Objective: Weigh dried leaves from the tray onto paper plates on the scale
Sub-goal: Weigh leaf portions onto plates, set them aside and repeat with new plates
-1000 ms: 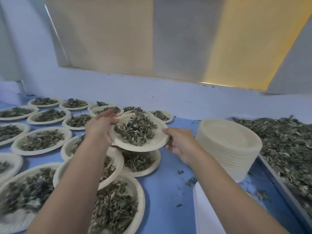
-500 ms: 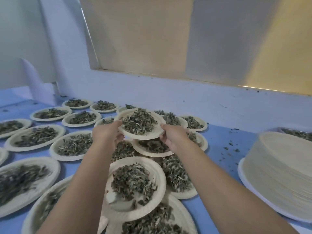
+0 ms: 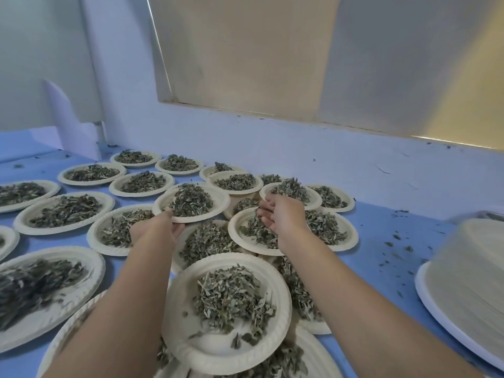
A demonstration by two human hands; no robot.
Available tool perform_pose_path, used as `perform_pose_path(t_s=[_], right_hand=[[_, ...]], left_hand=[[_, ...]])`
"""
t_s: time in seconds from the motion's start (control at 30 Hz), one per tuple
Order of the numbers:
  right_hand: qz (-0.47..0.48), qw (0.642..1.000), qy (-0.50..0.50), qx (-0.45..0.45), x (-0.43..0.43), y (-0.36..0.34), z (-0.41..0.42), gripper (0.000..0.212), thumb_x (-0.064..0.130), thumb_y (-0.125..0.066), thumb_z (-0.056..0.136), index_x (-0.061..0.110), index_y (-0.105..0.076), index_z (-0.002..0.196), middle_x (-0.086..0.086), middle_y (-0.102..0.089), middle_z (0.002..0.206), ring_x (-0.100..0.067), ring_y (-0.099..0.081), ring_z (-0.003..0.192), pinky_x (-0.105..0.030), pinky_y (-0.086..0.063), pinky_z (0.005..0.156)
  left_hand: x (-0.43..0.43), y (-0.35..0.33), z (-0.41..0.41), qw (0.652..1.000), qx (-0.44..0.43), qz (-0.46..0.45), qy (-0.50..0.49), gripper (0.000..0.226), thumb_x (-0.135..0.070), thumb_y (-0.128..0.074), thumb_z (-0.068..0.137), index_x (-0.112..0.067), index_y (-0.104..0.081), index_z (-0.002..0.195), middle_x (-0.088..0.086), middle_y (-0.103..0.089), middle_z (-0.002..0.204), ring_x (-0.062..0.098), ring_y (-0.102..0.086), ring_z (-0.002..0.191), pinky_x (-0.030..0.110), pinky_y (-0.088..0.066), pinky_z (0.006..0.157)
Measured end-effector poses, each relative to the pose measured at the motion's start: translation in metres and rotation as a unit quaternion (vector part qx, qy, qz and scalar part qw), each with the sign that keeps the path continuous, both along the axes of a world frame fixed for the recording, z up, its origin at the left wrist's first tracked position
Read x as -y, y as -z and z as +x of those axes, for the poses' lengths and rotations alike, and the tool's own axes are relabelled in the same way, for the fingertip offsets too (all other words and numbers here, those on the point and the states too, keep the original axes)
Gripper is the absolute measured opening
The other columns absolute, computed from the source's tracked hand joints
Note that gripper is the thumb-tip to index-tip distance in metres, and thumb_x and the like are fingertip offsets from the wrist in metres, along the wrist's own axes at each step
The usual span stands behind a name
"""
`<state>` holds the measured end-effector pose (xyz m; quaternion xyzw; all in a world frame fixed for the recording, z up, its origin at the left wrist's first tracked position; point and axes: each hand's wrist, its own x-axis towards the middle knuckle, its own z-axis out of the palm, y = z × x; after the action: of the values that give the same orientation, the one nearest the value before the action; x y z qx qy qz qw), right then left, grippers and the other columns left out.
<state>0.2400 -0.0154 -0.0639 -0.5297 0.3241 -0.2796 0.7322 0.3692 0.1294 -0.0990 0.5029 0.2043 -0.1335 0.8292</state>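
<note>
Paper rim sits pinched in the left hand [image 3: 156, 227], which now carries the filled plate [image 3: 191, 201] alone; half a second ago both hands held it. The right hand [image 3: 281, 216] has let go, fingers loosely spread and empty, though whether they brush the dried leaves [image 3: 256, 230] beneath is hard to tell. This portion looks weighed and is being parked among the other filled plates [image 3: 65, 211] on the blue table [image 3: 381, 257]; the stack of empty plates [image 3: 469, 268] waits at right.
</note>
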Motion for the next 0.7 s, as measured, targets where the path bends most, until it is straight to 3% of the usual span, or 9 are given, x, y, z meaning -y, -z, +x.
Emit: perform_pose_path(t_s=[0.13, 0.3, 0.47, 0.53, 0.6, 0.63, 0.7], right_hand=[[0.009, 1.000, 0.004, 0.012, -0.004, 0.001, -0.001, 0.020, 0.000, -0.045, 0.092, 0.008, -0.061, 0.101, -0.004, -0.065, 0.085, -0.010, -0.056, 0.057, -0.017, -0.045, 0.050], [0.017, 1.000, 0.000, 0.015, -0.011, 0.001, -0.003, 0.023, -0.001, -0.044, 0.092, 0.006, -0.062, 0.103, -0.004, -0.065, 0.084, -0.010, -0.056, 0.056, -0.016, -0.044, 0.049], [0.023, 1.000, 0.007, 0.016, -0.013, -0.002, -0.012, 0.021, 0.000, -0.045, 0.092, 0.007, -0.063, 0.099, -0.004, -0.066, 0.085, -0.009, -0.057, 0.056, -0.016, -0.045, 0.051], [0.030, 0.999, 0.011, 0.015, -0.013, -0.003, -0.016, 0.021, 0.000, -0.046, 0.092, 0.007, -0.064, 0.101, -0.004, -0.066, 0.083, -0.010, -0.057, 0.055, -0.017, -0.044, 0.051], [0.036, 0.999, 0.016, 0.013, -0.012, -0.005, -0.022, 0.020, 0.000, -0.048, 0.092, 0.006, -0.064, 0.102, -0.004, -0.066, 0.082, -0.010, -0.056, 0.055, -0.017, -0.044, 0.052], [0.039, 0.999, 0.017, 0.014, -0.012, -0.006, -0.026, 0.020, 0.000, -0.047, 0.092, 0.006, -0.064, 0.101, -0.005, -0.066, 0.082, -0.010, -0.056, 0.055, -0.017, -0.044, 0.051], [0.043, 0.999, 0.015, 0.018, -0.011, -0.008, -0.034, 0.020, -0.002, -0.046, 0.092, 0.006, -0.063, 0.098, -0.005, -0.065, 0.082, -0.010, -0.055, 0.054, -0.018, -0.043, 0.051]], left_hand=[[0.003, 0.000, -0.001, 0.998, 0.012, 0.059, -0.027, 0.025, -0.002, -0.066, 0.085, -0.012, -0.047, 0.097, 0.015, -0.059, 0.084, 0.020, -0.058, 0.058, 0.029, -0.053, 0.054], [0.003, -0.004, -0.007, 0.993, 0.019, 0.114, 0.019, 0.030, -0.002, -0.064, 0.087, -0.002, -0.053, 0.114, 0.019, -0.058, 0.085, 0.023, -0.058, 0.056, 0.033, -0.056, 0.058], [0.004, -0.007, -0.011, 0.979, 0.036, 0.199, 0.030, 0.034, -0.002, -0.062, 0.088, 0.001, -0.052, 0.120, 0.025, -0.062, 0.096, 0.022, -0.058, 0.052, 0.029, -0.053, 0.042], [0.005, -0.007, -0.013, 0.973, 0.041, 0.225, 0.030, 0.015, -0.003, -0.062, 0.088, 0.004, -0.055, 0.100, 0.024, -0.065, 0.093, 0.022, -0.058, 0.051, 0.034, -0.058, 0.053], [0.008, -0.004, -0.014, 0.963, 0.042, 0.266, 0.023, 0.020, -0.007, -0.062, 0.089, 0.002, -0.049, 0.076, 0.022, -0.066, 0.089, 0.024, -0.060, 0.054, 0.039, -0.059, 0.071], [0.009, -0.004, -0.017, 0.954, 0.053, 0.293, 0.021, 0.021, -0.009, -0.062, 0.089, 0.003, -0.051, 0.076, 0.021, -0.067, 0.090, 0.026, -0.063, 0.061, 0.040, -0.057, 0.077], [0.012, -0.004, -0.022, 0.935, 0.076, 0.347, 0.008, 0.019, -0.013, -0.061, 0.089, 0.006, -0.060, 0.095, 0.021, -0.067, 0.101, 0.031, -0.066, 0.085, 0.039, -0.055, 0.080]])
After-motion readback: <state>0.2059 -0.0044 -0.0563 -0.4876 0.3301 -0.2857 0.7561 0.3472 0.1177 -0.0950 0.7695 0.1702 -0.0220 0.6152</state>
